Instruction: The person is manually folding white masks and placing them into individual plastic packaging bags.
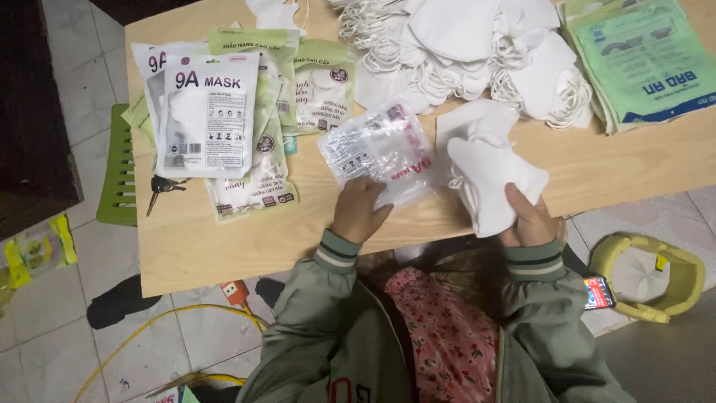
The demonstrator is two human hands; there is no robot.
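Note:
My left hand [359, 210] grips the lower edge of a clear plastic mask pouch [379, 151] with red print, lying on the wooden table [224, 239]. My right hand [531, 218] holds a small stack of white folded face masks [488, 179] by their lower end, just right of the pouch. The masks tilt up toward the table's middle, ear loops hanging at their left side. Both sleeves are grey-green with striped cuffs.
A big heap of loose white masks [462, 45] covers the table's far side. Filled mask packets [212, 112] lie in a pile at left, with keys [160, 186] beside them. Green flat bags [645, 60] are stacked far right. A green stool [119, 168], yellow cable [160, 321] and yellow-rimmed object [652, 276] sit on the floor.

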